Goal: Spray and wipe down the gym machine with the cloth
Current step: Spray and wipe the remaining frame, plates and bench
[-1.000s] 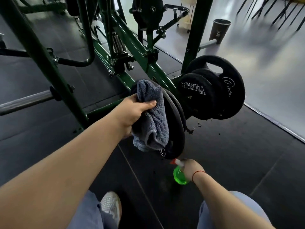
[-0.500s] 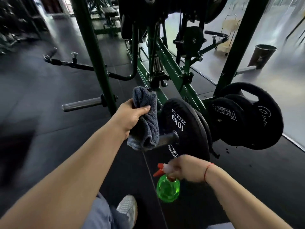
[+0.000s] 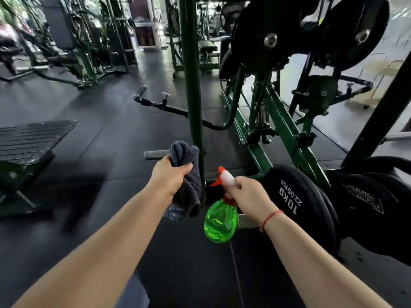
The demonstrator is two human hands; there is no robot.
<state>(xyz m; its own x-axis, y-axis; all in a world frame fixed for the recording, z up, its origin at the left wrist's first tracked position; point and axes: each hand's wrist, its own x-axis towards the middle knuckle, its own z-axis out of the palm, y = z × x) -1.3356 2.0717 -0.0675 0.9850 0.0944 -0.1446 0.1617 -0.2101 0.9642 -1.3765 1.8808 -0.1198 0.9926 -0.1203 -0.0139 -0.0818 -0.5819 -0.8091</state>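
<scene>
Left hand (image 3: 170,180): I grip the bunched grey cloth (image 3: 184,156), just beside the machine's green upright (image 3: 191,85) to my hand's right. Right hand (image 3: 251,194): my fingers are curled round the neck of the green spray bottle (image 3: 220,221), its nozzle pointing toward the cloth. A 10 kg plate (image 3: 289,192) stands to this hand's right.
</scene>
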